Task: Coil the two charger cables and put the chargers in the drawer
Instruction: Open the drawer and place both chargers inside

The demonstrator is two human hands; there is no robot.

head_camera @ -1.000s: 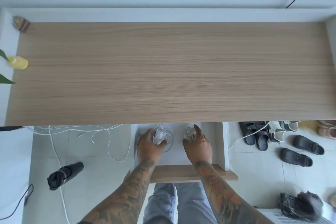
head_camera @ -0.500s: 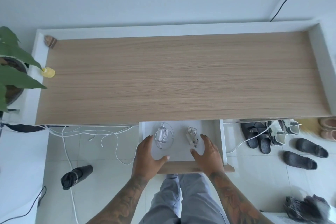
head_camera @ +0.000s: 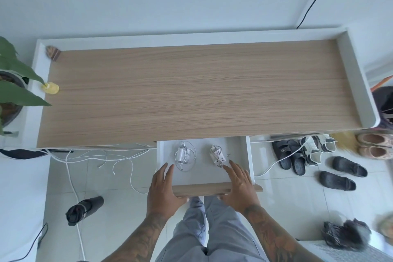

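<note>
The white drawer (head_camera: 236, 151) stands pulled out below the wooden desk top (head_camera: 197, 91). Inside it lie two white chargers: the left charger (head_camera: 184, 155) with its cable in a loose coil, and the right charger (head_camera: 216, 155) with its cable bundled tight. My left hand (head_camera: 162, 187) rests over the drawer's left front corner, fingers straight. At the right end of the wooden drawer front (head_camera: 204, 189) is my right hand (head_camera: 239, 185), fingers straight and reaching over into the drawer. Neither hand touches a charger.
Loose white cables (head_camera: 95, 155) hang and trail on the tiled floor left of the drawer, near a folded black umbrella (head_camera: 84, 209). Several shoes and slippers (head_camera: 314, 155) lie on the floor at the right. A potted plant (head_camera: 12, 83) stands at the desk's left end.
Both hands have let go of the chargers and drawn back from inside the drawer to its front edge. The view has pulled back and upward.
</note>
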